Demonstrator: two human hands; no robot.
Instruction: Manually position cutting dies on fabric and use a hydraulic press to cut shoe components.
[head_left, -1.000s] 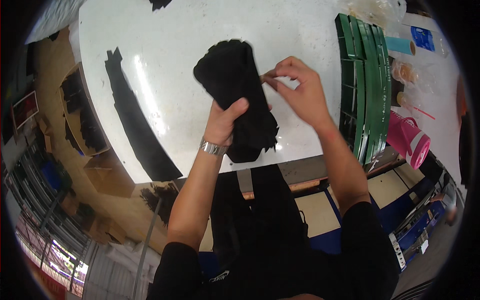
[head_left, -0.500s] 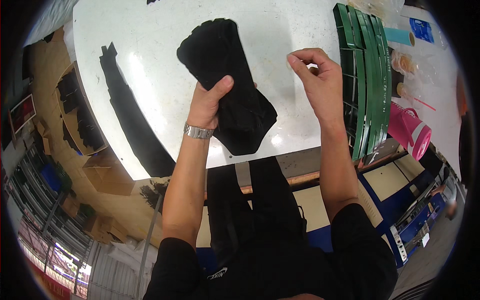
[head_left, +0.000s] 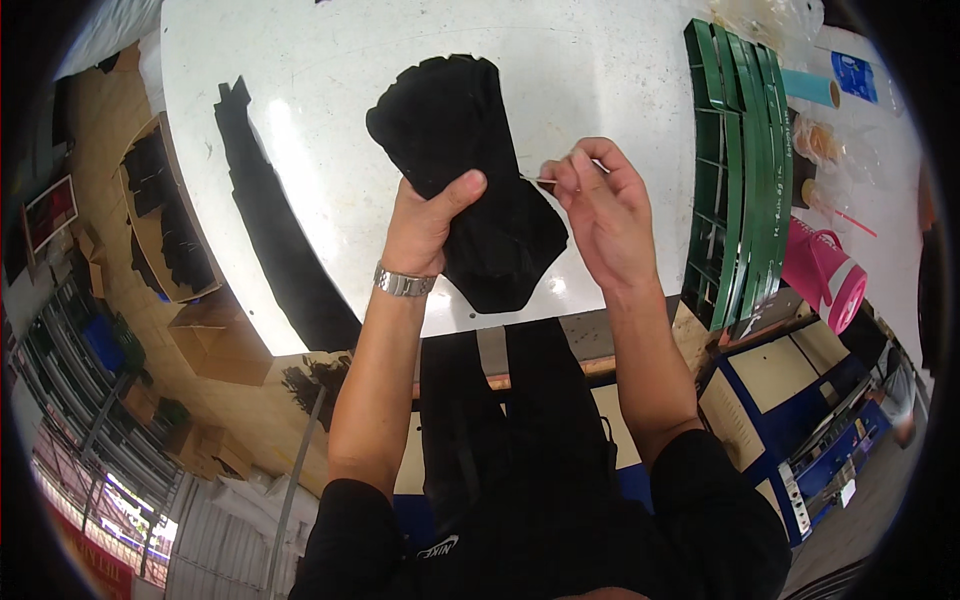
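My left hand (head_left: 425, 225) grips a bundle of black fabric pieces (head_left: 505, 245) above the white table, thumb on top and the other fingers hidden beneath. The bundle's far end is wide, with a stepped edge; its near end tapers. At its right edge, my right hand (head_left: 605, 205) is closed in a pinch on a thin pale strand (head_left: 543, 180) that reaches to the fabric. Whether the strand is string or a rubber band I cannot make out. Left of the bundle, a long overlapping row of black fabric pieces (head_left: 275, 235) lies on the table.
The white table (head_left: 590, 70) extends under both hands. Green slatted frames (head_left: 740, 180) stand along its right side, beside a pink container (head_left: 825, 270) and a blue-green roll (head_left: 810, 87). Down on the left is a cardboard box (head_left: 195, 295) holding black pieces.
My right hand has come left and nearer, from apart over the table to the bundle's edge, where a pale strand now shows. My left hand still holds the bundle; the view has shifted slightly.
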